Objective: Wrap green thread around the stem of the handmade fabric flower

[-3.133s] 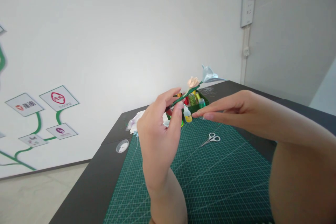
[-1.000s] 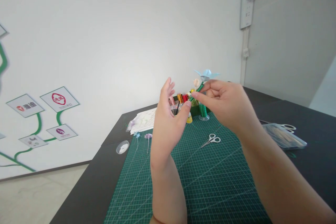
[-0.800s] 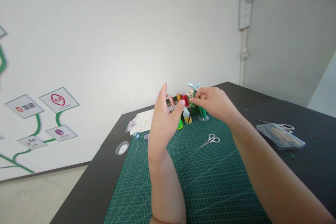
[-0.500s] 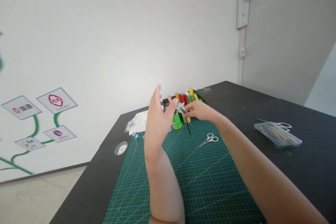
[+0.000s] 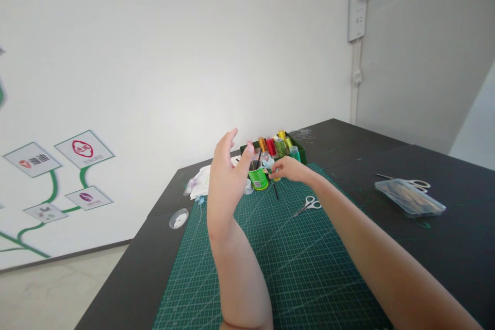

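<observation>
My left hand is raised over the mat with thumb and fingers apart, and nothing shows in it. My right hand is closed in a pinch at the far part of the mat. A thin dark stick slants down from its fingertips. Beside those fingertips is a small pale blue flower-like piece; whether it is joined to the stick I cannot tell. Just left of the pinch stands a green tub with dark thin tools upright in it. White-handled scissors lie on the green cutting mat.
Behind the tub, a dark green box holds several thread spools. White cloth, a pale blue flower and a small round dish are at left. A clear plastic box and another scissors lie right.
My left hand has shifted slightly left, uncovering more of the green tub. My right hand has lowered a little, and the dark stick and pale blue piece have moved slightly with it.
</observation>
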{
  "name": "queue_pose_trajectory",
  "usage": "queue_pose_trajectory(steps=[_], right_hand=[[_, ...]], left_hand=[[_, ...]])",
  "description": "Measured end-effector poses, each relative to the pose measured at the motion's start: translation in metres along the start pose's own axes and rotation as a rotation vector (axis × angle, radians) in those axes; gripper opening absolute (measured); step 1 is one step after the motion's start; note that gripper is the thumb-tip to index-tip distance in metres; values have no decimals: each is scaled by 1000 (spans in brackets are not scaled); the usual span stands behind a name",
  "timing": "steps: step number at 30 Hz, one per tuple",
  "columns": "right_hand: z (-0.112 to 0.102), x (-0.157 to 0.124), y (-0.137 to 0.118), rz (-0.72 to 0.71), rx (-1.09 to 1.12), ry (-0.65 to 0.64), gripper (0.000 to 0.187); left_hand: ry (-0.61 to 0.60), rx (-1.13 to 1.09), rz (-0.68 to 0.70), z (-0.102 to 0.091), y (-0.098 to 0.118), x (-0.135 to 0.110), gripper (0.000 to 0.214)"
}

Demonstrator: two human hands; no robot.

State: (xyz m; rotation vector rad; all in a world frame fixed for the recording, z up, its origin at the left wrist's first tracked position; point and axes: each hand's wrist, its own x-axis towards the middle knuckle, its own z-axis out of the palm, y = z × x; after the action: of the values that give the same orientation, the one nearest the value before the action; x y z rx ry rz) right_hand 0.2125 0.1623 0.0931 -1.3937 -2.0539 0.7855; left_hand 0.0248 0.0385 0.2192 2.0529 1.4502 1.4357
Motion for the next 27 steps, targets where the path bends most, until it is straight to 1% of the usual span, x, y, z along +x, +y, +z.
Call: queue_pose_trajectory(steps=[5, 8, 11, 13, 14, 16, 18, 20, 21, 23, 25, 27], right_hand=[[1, 2, 6, 4, 42, -4, 28], [2, 3, 8, 1, 100, 2, 30], [1, -1, 2, -12, 190, 32, 36], [-4, -7, -6, -26, 267, 70, 44], [-8, -11, -11, -34, 308, 86, 48], [-15, -20, -21, -47, 386, 90, 54], [-20, -30, -30, -50, 450, 44, 55], [-17, -40, -37, -46, 502, -30, 53], [-12, -45, -40, -42, 527, -67, 53], [5, -58, -42, -26, 586, -130, 54], [27, -72, -42, 0, 650, -170, 57], [51, -87, -41, 36, 702, -186, 57]], left_hand=[[-9, 40, 57, -4, -6, -1, 46], [-14, 49, 64, -3, -10, 0, 46], [-25, 58, 68, 9, -18, 4, 41], [-45, 46, 71, 22, -32, 6, 37], [-37, -7, 43, 30, -42, 6, 40], [-8, -212, -84, 42, -67, 1, 49], [-13, -282, -190, 49, -96, -11, 49], [-59, -349, -319, 51, -124, -31, 48], [-92, -391, -386, 51, -137, -43, 48], [-158, -493, -505, 51, -155, -67, 52], [-248, -629, -590, 50, -164, -91, 61], [-381, -771, -658, 50, -165, -110, 71]])
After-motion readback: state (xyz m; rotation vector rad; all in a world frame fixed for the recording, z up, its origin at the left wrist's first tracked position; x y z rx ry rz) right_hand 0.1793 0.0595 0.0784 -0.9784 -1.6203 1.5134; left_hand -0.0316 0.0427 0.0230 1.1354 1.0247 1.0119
